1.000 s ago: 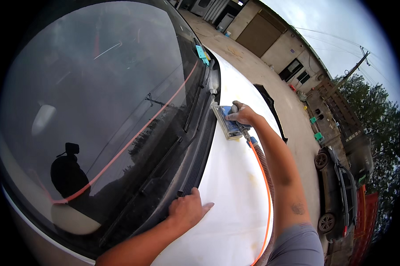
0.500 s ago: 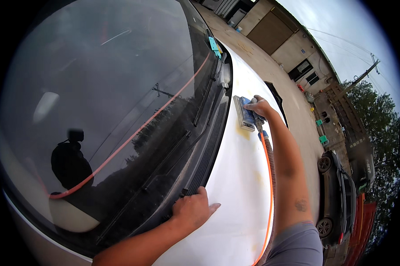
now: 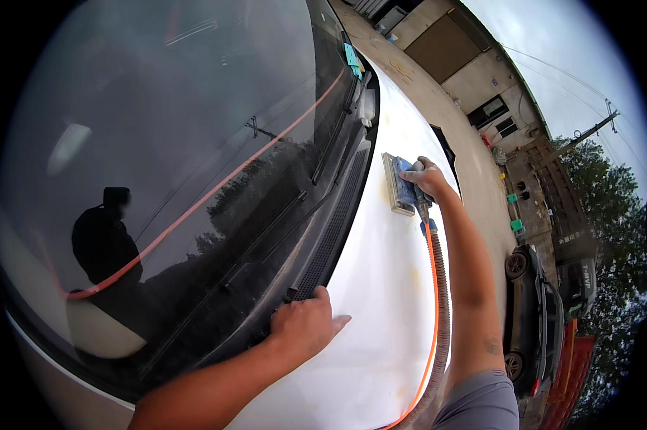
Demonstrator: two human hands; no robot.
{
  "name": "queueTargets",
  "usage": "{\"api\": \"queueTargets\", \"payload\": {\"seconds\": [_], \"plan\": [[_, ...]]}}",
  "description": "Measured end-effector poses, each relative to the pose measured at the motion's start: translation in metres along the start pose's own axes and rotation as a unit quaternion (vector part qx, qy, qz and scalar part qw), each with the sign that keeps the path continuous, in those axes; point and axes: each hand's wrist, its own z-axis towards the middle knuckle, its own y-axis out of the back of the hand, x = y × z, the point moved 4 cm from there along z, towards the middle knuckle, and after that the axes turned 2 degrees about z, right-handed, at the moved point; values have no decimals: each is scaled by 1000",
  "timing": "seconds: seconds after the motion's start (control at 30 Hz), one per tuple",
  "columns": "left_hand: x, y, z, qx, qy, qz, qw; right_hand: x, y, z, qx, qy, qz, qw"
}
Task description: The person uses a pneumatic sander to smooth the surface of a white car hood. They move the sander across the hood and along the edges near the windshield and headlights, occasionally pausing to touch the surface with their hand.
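Observation:
My right hand (image 3: 424,175) grips a blue air sander (image 3: 404,188) whose flat rectangular pad rests on the white car hood (image 3: 370,301), beside a faint yellowish patch. An orange air line (image 3: 435,301) and a grey corrugated hose (image 3: 441,315) run from the tool toward me, along my forearm. My left hand (image 3: 302,322) rests at the hood's rear edge by the black cowl grille (image 3: 323,251), thumb stretched out on the paint and fingers bent over the edge, their tips partly hidden, holding no object.
The dark windshield (image 3: 159,129) with wipers (image 3: 316,165) fills the left and reflects a figure. Teal pieces (image 3: 353,61) lie at its far corner. Beyond the hood are a concrete yard (image 3: 481,186), a building (image 3: 474,79), a parked dark car (image 3: 531,322), a pole and trees.
My right hand and sander have moved rightward along the hood, away from the cowl and windshield edge, then slightly more. My left hand stays on the edge, appearing a little higher in view.

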Motion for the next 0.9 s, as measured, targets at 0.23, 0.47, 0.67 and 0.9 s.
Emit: {"api": "queueTargets", "payload": {"seconds": [0.23, 0.47, 0.67, 0.9], "plan": [[-14, 32, -26, -6, 4, 35, 999, 51, 4, -24, -16, 50, -34, 998], [-21, 17, -22, -15, -6, 18, 1000, 13, 15, -2, -39, -11, -71, 997], [-13, 7, -24, -14, 5, 17, 1000, 28, 0, -14, 6, -11, -30, 999], [-11, 0, -25, -14, -8, 15, 1000, 3, -9, -11, -32, 2, -36, 999]]}}
